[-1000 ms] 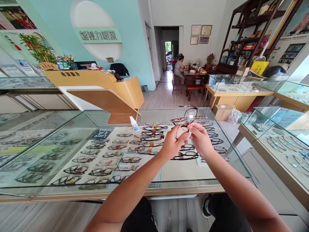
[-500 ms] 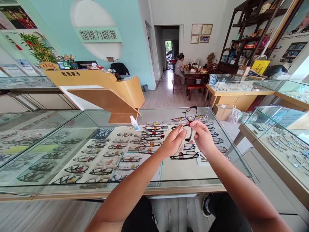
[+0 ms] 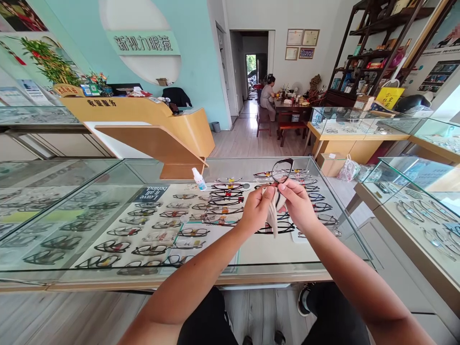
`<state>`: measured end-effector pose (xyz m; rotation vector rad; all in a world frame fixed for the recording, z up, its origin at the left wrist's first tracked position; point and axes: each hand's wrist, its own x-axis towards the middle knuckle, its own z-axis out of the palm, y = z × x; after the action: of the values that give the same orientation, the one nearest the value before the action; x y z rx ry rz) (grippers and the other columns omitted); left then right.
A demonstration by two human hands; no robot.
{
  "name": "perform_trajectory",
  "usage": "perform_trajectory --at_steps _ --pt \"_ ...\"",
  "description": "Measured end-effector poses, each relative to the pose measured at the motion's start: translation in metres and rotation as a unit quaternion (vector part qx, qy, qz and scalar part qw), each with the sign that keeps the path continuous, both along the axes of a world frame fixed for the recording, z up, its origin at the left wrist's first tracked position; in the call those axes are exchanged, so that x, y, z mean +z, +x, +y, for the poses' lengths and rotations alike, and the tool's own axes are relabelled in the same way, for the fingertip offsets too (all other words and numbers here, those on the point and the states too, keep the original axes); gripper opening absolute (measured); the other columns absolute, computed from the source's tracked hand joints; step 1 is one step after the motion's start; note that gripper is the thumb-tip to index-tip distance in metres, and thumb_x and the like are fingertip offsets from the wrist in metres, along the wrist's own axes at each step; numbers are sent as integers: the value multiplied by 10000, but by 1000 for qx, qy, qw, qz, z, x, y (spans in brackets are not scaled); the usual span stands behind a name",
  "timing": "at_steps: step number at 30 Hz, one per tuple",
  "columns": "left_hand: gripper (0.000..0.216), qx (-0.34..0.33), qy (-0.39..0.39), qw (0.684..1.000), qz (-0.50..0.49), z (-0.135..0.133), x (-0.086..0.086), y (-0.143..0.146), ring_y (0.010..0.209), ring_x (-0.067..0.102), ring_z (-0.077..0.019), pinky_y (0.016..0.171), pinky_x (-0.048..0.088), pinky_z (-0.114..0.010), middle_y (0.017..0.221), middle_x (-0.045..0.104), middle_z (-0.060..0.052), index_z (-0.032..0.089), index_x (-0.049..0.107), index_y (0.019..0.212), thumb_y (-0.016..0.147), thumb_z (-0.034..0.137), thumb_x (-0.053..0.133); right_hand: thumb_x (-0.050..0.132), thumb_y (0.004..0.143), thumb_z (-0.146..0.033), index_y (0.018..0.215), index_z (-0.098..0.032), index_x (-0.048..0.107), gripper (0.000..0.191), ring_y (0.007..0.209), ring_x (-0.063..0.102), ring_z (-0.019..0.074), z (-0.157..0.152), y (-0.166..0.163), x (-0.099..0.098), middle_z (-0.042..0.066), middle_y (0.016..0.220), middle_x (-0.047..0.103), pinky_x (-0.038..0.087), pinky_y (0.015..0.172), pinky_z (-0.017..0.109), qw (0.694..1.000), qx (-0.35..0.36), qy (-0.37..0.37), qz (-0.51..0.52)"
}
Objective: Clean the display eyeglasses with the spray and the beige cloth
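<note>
Dark-framed eyeglasses point(image 3: 282, 170) are held upright over the glass counter, one lens rim rising above my fingers. My left hand point(image 3: 257, 209) is closed on a beige cleaning cloth point(image 3: 272, 220), its thumb pressing the cloth near the lower lens. That lower part of the frame is mostly hidden by fingers and cloth. My right hand point(image 3: 298, 203) pinches the glasses around the bridge, with thumb and fingers together. Left of my hands, a small white spray bottle point(image 3: 199, 179) stands on the counter.
Beneath my hands, the glass display counter point(image 3: 215, 270) holds rows of eyeglasses. Another glass case point(image 3: 413, 191) stands to the right. Beyond the counter are a wooden reception desk point(image 3: 194, 132) and a seated person point(image 3: 268, 98) at a table.
The glasses have turned slightly, and my hands are closer together. The cloth now hangs lower below my left hand. The view has tilted a little downward.
</note>
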<state>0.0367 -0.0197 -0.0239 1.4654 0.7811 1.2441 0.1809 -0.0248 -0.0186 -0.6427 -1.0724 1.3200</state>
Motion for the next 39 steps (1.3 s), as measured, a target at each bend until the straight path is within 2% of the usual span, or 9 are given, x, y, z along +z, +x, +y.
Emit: perform_trajectory --at_steps 4,8,11,15,17,21,26,31,39 --pt "536 -71 62 994 48 6 7 -11 835 745 -225 804 641 -361 891 768 -75 202 703 1034 1006 727 601 942 774 -543 806 -231 737 374 473 318 66 2 7 7 -35 707 648 321 391 211 999 -11 -37 27" --pt "499 -124 49 989 65 6 8 -15 829 753 -214 778 634 -332 959 785 -71 195 682 1260 971 598 739 929 764 -590 859 -243 750 402 474 275 79 2 6 7 -44 659 610 364 384 221 998 -1 -58 32" --pt "502 -80 25 996 25 1 2 -9 720 738 -193 646 615 -290 859 767 -46 188 677 1218 931 583 795 906 797 -599 893 -258 751 387 482 362 93 1 0 1 -33 710 642 427 410 241 998 17 -54 33" --pt "522 2 16 1000 5 -4 -1 -3 556 673 -168 484 531 -260 730 716 -18 197 680 1136 971 692 688 872 849 -604 886 -260 743 369 522 513 129 -1 -6 -5 -17 727 672 451 445 263 999 34 -19 12" --pt "579 5 1 1000 9 -3 0 -3 510 642 -171 450 498 -272 675 685 -9 205 675 1086 977 770 610 861 872 -590 896 -261 747 349 540 534 136 -1 -6 -5 -15 738 681 449 468 270 999 42 -3 1" --pt "643 -10 22 999 40 7 3 -10 575 584 -163 558 507 -303 659 616 -5 212 653 871 963 840 554 885 848 -592 843 -269 747 351 645 565 147 6 2 -5 -4 821 712 475 573 277 1000 -6 0 -22" --pt "683 56 43 995 69 19 3 -21 709 551 -166 707 493 -304 714 614 -13 198 650 758 962 844 555 859 873 -590 833 -301 781 302 1017 651 232 15 18 -5 30 1018 704 543 928 364 993 -87 63 -49" --pt "652 112 -11 994 3 33 -3 -31 820 638 -180 797 520 -284 826 698 -28 195 722 859 952 828 595 834 921 -531 807 -282 793 277 1122 638 246 10 23 1 48 1249 654 513 1015 397 990 -1 81 -117" --pt "622 145 -25 989 -33 44 -10 -38 797 654 -190 798 542 -301 762 658 -4 199 694 849 919 816 661 844 888 -601 813 -289 837 321 1206 585 275 4 12 2 69 1139 604 463 1065 438 981 20 67 -180"
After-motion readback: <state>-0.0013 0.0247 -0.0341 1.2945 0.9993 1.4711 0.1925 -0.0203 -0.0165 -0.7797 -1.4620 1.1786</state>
